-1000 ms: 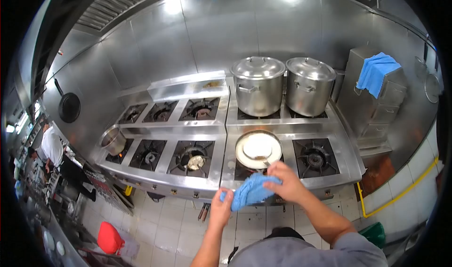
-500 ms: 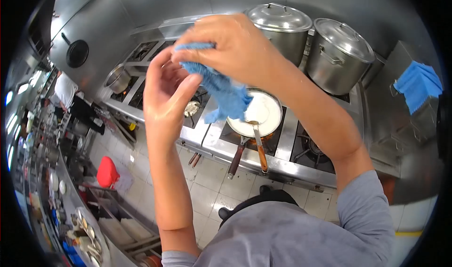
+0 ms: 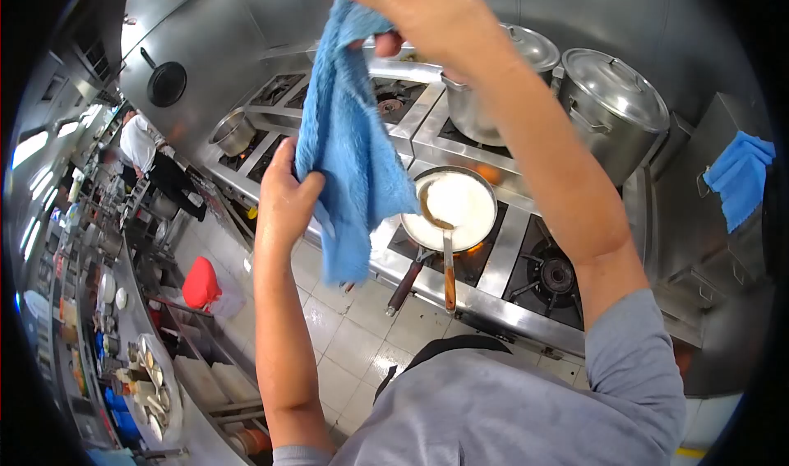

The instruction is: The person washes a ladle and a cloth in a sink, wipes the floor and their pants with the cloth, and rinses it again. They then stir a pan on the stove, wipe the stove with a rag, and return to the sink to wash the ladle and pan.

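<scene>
A blue cloth [image 3: 353,137] hangs spread out between my two hands above the stove. At the top of the view, my right hand [image 3: 411,6] grips its upper end. Lower down, my left hand [image 3: 289,195] pinches the cloth's left edge. Below and right of the cloth, a pan of white liquid [image 3: 468,211] sits over a lit burner. A ladle [image 3: 449,269] rests in the pan, its wooden handle pointing toward me beside the dark pan handle [image 3: 404,287].
Two large lidded pots [image 3: 612,96] [image 3: 526,47] stand behind at the right. A metal pot [image 3: 233,132] is on the far left burner. Another blue cloth [image 3: 740,174] hangs at the right. A person [image 3: 156,158] stands far left, past a red object [image 3: 201,283].
The bunched cloth has opened out and hangs longer. My right hand has risen, and my left hand has moved lower, onto the cloth's edge. The ladle has shifted slightly in the pan.
</scene>
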